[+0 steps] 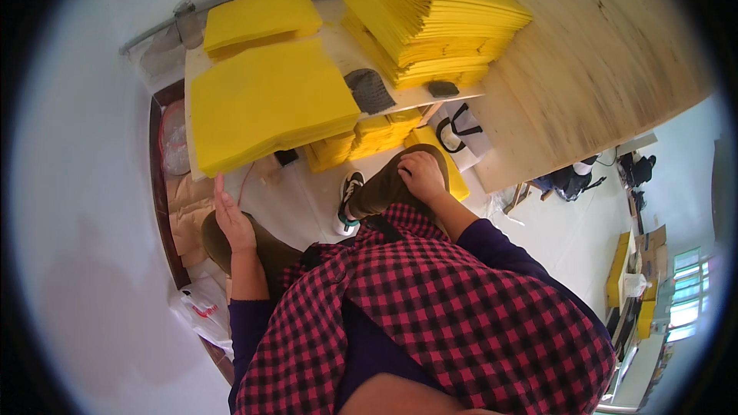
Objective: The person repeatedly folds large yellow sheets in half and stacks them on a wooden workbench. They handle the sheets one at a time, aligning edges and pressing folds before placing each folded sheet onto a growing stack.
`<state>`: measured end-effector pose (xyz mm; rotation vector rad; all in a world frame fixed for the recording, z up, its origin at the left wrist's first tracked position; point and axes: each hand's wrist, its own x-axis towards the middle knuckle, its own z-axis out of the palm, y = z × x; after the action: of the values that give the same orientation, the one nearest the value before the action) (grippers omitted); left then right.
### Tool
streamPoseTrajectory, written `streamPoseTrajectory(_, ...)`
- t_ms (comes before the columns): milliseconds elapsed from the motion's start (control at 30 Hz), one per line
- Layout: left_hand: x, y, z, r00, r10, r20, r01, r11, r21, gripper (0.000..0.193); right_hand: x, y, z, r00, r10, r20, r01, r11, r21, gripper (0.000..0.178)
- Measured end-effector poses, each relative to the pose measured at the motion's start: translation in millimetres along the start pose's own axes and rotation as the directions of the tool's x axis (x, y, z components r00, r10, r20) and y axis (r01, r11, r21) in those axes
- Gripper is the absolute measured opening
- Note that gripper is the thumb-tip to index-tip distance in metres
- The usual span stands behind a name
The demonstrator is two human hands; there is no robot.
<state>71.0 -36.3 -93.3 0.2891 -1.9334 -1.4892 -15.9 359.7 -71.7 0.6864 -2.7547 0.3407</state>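
My left hand point(234, 219) is raised at the front left corner of a stack of flat yellow sheets point(269, 100), its fingers stretched out and pointing up. The fingertips are at the stack's lower edge; whether they touch it I cannot tell. No object shows in that hand. My right hand point(421, 174) rests on my bent knee, fingers laid over the brown trouser leg point(380, 190), holding nothing. Behind the near stack lies a smaller yellow stack point(261, 19). A tall pile of folded yellow pieces point(442, 27) stands to the right on the same table.
A dark grey cloth point(370, 91) and a small black block point(443, 90) lie on the table. More yellow bundles point(369, 137) sit beneath it. A wooden board point(592, 54) rises at right. White bags point(461, 134) and a plastic bag point(206, 311) are nearby.
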Motion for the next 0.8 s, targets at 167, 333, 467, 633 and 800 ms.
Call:
streamPoseTrajectory(167, 1, -10, -9, 0.998, 0.055, 0.028, -0.053, 0.997, -0.054, 0.043, 2, 22, 20, 0.945, 0.232, -0.230, -0.164, 0.945, 0.282, 0.018)
streamPoseTrajectory(333, 2, -14, -26, 0.989, 0.118, 0.093, -0.118, 0.993, -0.016, 0.041, -89, 106, 40, 0.622, 0.700, 0.350, -0.687, 0.703, -0.184, 0.030)
streamPoseTrajectory(467, 1, -11, -38, 0.986, 0.020, 0.163, -0.045, 0.987, 0.155, 0.042, -219, 82, 76, 0.128, 0.511, 0.850, -0.651, 0.690, -0.317, 0.030)
streamPoseTrajectory(633, 4, -15, -39, 0.976, 0.020, 0.215, -0.057, 0.984, 0.169, 0.043, -252, 36, 101, 0.103, 0.525, 0.845, -0.782, 0.568, -0.258, 0.030)
streamPoseTrajectory(800, 9, -40, -48, 0.978, -0.072, 0.196, 0.031, 0.978, 0.207, 0.041, -216, 17, 111, 0.134, 0.541, 0.830, -0.823, 0.527, -0.211, 0.030)
